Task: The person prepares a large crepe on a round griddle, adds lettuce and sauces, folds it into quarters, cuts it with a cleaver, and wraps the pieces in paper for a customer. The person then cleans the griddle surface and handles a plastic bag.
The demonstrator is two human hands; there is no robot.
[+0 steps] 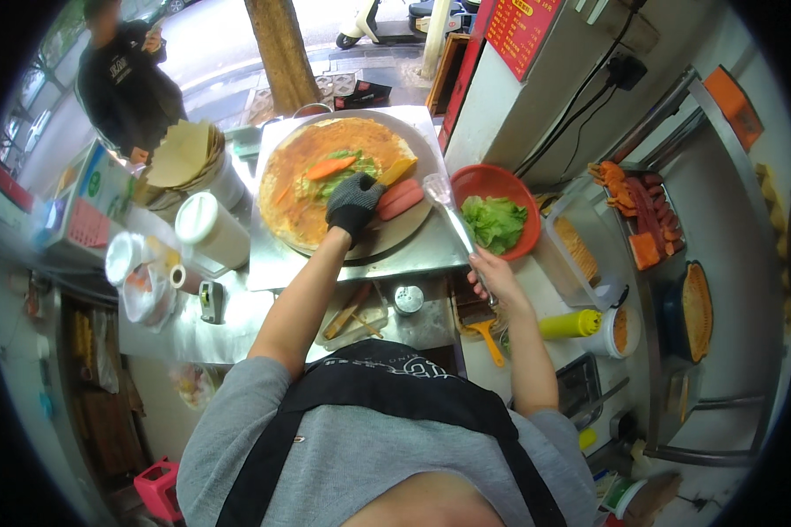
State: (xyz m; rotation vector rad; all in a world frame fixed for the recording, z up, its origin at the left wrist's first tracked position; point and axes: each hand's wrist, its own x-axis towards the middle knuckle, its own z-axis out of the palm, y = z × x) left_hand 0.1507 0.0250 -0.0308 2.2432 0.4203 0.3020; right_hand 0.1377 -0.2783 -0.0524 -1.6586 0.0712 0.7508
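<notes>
My left hand (356, 201), in a dark knit glove, bends over a large thin pancake (290, 151) on a round griddle (428, 148). Its fingers reach the shredded lettuce (362, 161), under an orange slice (330, 167). Against the glove is a flat yellow piece (397, 171); whether the fingers grip it is hidden. Two pink sausages (400, 199) lie side by side on the griddle's right part, just right of the glove. My bare right hand (498, 280) holds metal tongs (460, 227), their scalloped tips pointing up and left between the griddle and a red bowl (534, 211) of lettuce leaves (494, 222).
A clear plastic bin (583, 250), a yellow squeeze bottle (570, 324) and an orange-handled scraper (488, 342) are at the right. White lidded tubs (211, 227) line the left. Beyond the counter stands a person (128, 72). A tray of meats (646, 214) sits far right.
</notes>
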